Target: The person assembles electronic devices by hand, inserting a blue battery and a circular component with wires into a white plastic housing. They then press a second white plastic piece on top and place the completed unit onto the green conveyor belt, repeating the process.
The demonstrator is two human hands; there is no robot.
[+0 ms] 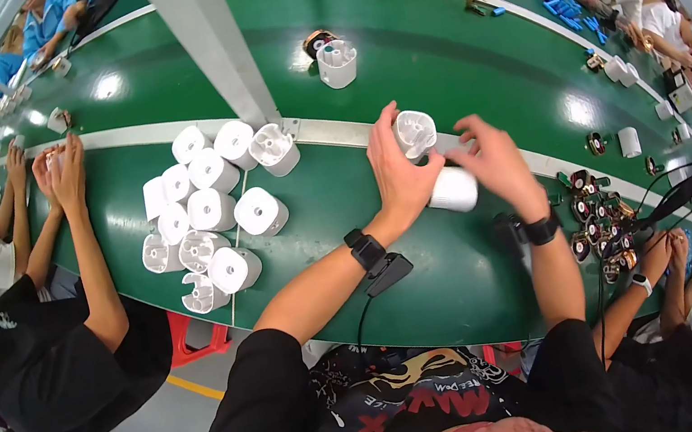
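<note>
Nearest us, a black fabric shirt with coloured print (411, 388) spans the bottom of the frame. Right of centre, the left hand (401, 175) grasps a hollow white plastic housing (415, 131), open end up, probably so its inside shows. We see the right hand (497, 159), fingers bent and spread, beside a ribbed white plastic cylinder (454, 190); we cannot tell whether it grips it. White rounded-square plastic housings (213, 174) cluster at left on the green tabletop (327, 265), seemingly for easy reach.

On the person's black shirt (394, 391) stands red and white lettering (464, 401). The left neighbour's dark shirt (49, 357) carries white print (1, 320), too small for reading.
</note>
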